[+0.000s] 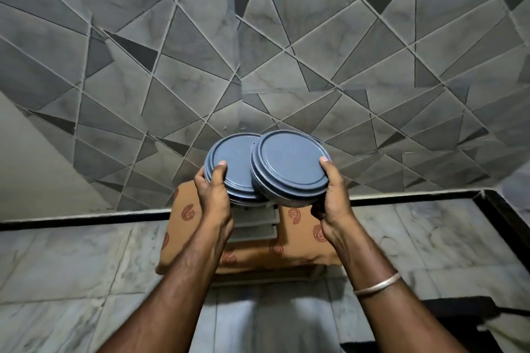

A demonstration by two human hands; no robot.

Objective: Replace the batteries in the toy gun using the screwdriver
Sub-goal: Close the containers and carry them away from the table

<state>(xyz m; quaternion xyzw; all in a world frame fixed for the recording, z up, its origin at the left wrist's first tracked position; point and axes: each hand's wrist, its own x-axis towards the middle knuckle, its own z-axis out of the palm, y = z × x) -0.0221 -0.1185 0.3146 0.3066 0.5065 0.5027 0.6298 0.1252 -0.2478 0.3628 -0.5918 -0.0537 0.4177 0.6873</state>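
While a grey patterned wall (258,51) fills the background and a marble floor (86,266) runs beneath the raised arms, a low stand draped in an orange printed cloth (298,232) sits just below both grips. Each hand is closed round a blue lidded container: the left hand (213,195) holds the left container (232,163), the right hand (332,195) the right container (289,163), which overlaps it. A thin bangle (377,284) circles the right wrist; no toy gun or screwdriver shows.
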